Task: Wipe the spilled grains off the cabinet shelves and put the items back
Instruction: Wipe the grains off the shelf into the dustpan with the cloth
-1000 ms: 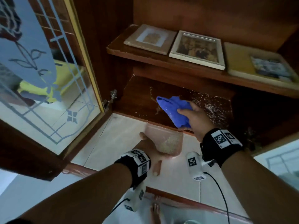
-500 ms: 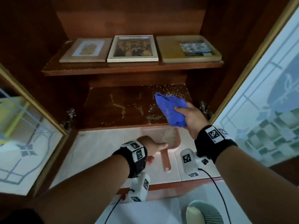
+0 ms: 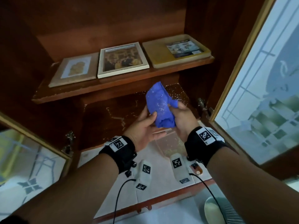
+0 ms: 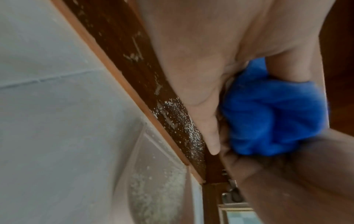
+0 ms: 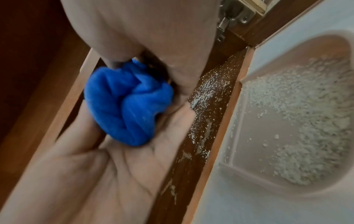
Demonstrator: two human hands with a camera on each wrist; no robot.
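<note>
A bunched blue cloth [image 3: 160, 107] speckled with grains is held up over the lower shelf [image 3: 105, 126] between both hands. My right hand [image 3: 181, 120] grips its right side. My left hand [image 3: 145, 125] holds its left side, thumb on the front and fingers behind; the right wrist view shows the cloth [image 5: 130, 106] against that open palm [image 5: 114, 174]. White grains [image 3: 178, 94] lie scattered on the shelf's right part, with streaks further left. A pale dustpan [image 3: 169, 146] full of grains [image 5: 296, 121] lies on the tiled floor against the shelf's front edge, under my hands.
The upper shelf carries two picture frames [image 3: 74, 70] [image 3: 121, 59] and a yellow flat box [image 3: 174, 50]. Glass cabinet doors stand open at left [image 3: 24, 159] and right [image 3: 267, 78], with metal hinges [image 3: 202, 104] at the frame. A pale round object [image 3: 215, 210] sits on the floor at bottom right.
My left hand has let go of the dustpan and risen to the cloth. My right hand lifted the cloth off the shelf. The dustpan now lies on the floor.
</note>
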